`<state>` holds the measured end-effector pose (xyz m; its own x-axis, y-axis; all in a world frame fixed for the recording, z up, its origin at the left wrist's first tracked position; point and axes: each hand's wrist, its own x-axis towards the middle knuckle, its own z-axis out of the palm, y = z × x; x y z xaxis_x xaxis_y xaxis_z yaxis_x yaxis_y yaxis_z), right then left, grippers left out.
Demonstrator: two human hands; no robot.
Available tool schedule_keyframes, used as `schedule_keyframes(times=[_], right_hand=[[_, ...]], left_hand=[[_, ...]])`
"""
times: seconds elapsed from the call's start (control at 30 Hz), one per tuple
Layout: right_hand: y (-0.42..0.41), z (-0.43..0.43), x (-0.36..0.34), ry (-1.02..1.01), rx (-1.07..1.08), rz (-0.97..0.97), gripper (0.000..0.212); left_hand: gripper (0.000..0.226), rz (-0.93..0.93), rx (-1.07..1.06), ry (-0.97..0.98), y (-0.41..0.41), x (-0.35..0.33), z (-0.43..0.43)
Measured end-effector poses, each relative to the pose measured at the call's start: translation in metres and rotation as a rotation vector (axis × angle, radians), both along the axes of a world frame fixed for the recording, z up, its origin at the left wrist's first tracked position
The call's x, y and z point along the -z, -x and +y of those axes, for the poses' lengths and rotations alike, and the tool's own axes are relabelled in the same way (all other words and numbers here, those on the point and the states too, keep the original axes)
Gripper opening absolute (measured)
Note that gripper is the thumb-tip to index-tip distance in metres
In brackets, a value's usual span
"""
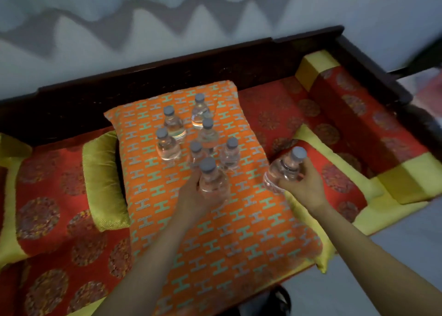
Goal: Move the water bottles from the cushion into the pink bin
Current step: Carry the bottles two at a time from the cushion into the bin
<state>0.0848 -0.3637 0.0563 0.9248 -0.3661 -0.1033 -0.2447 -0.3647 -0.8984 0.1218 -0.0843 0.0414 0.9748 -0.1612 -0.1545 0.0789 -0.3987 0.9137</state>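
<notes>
The left hand (193, 196) is wrapped around a clear plastic water bottle with a grey cap (211, 184), low over the big orange cushion with the H pattern (215, 232). The right hand (305, 186) grips another clear bottle (284, 170), tipped, at the cushion's right edge. Six more clear bottles (205, 134) stand close together on the cushion. The pink bin cannot be seen.

My left hand (193, 196) is half hidden behind the bottle (211, 184) it grips; fingers unreadable. At three o'clock my right hand (306, 186) covers the tilted bottle's (284, 170) lower half. Small bottle (196, 152) at twelve o'clock is partly blocked. Both forearms cut off at six o'clock. Everything's motion-blurred.
</notes>
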Motion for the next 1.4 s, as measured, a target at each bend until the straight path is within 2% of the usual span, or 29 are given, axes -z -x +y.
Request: schedule_keyframes(times=[0.17,0.33,0.5,0.73,0.93,1.1,1.4], right_hand=[[0.027,-0.063,-0.039,-0.028,0.106,-0.104,0.049],[0.073,-0.152,-0.068,-0.001,0.129,-0.154,0.057],[0.135,-0.256,-0.104,0.066,0.220,-0.226,0.053],[0.222,-0.398,-0.142,0.125,0.447,-0.237,0.059],[0.274,-0.490,-0.143,0.090,0.634,-0.224,0.059],[0.294,-0.556,-0.135,0.110,0.702,-0.232,0.057],[0.268,-0.711,-0.118,0.116,0.760,-0.159,0.062]], left_hand=[[0.059,-0.083,0.076,0.027,0.001,-0.033,-0.066],[0.047,-0.182,0.121,0.041,0.018,-0.061,-0.156],[0.057,-0.163,0.180,0.030,0.052,-0.082,-0.266],[0.066,-0.119,0.262,0.081,0.101,-0.113,-0.431],[0.064,-0.129,0.414,0.110,0.115,-0.130,-0.544],[0.068,-0.105,0.473,0.118,0.103,-0.127,-0.625],[0.070,-0.097,0.537,0.089,0.050,-0.107,-0.775]])
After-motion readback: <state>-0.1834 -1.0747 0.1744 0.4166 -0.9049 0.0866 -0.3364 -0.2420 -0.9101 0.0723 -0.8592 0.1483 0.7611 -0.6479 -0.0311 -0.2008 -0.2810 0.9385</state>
